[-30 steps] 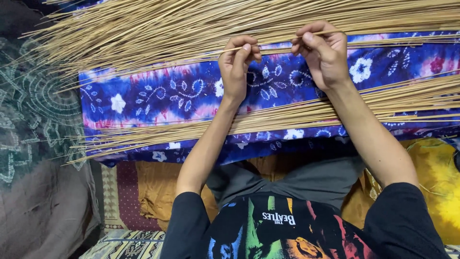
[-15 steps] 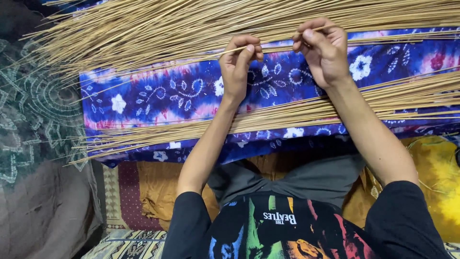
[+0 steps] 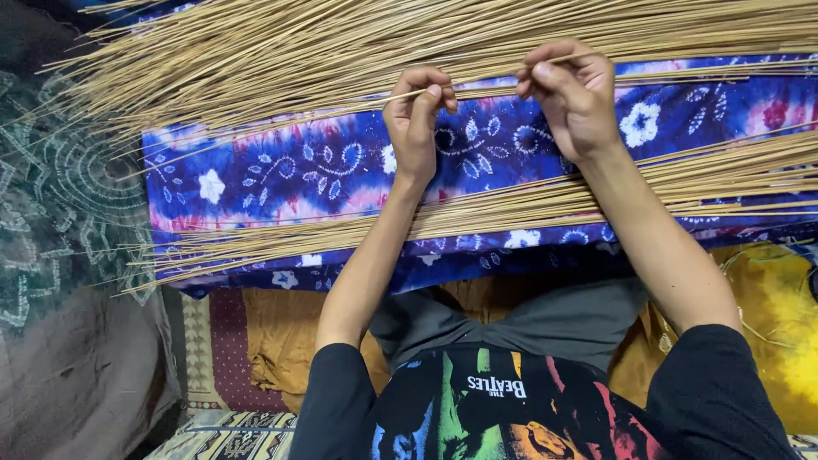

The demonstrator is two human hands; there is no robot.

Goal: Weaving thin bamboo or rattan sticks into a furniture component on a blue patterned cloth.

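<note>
A single thin straw-coloured stick point(image 3: 481, 88) runs crosswise between the two hands, pinched at both ends and raised just above the patterned cloth. The left hand point(image 3: 416, 123) has its thumb and forefinger closed on the stick's left part, the other fingers curled in toward the palm. The right hand point(image 3: 573, 98) is likewise closed on it, fingertips point(image 3: 535, 75) pressed together around the stick and knuckles bent. Just beyond both hands lies a large heap of similar sticks point(image 3: 281, 51), spread in a fan whose loose tips trail far out past the left hand. On the near side of the hands, under the wrists and forearms, a second, flatter bundle of sticks point(image 3: 511, 209) stretches across, reaching past each hand on both sides. Both piles rest on a blue and pink tie-dyed cloth with white flowers point(image 3: 281, 170), which shows bare between the two piles, directly below the hands. Out beyond the left hand is a dark green patterned fabric point(image 3: 60, 196); near the right elbow lies a yellow cloth point(image 3: 775, 324).
</note>
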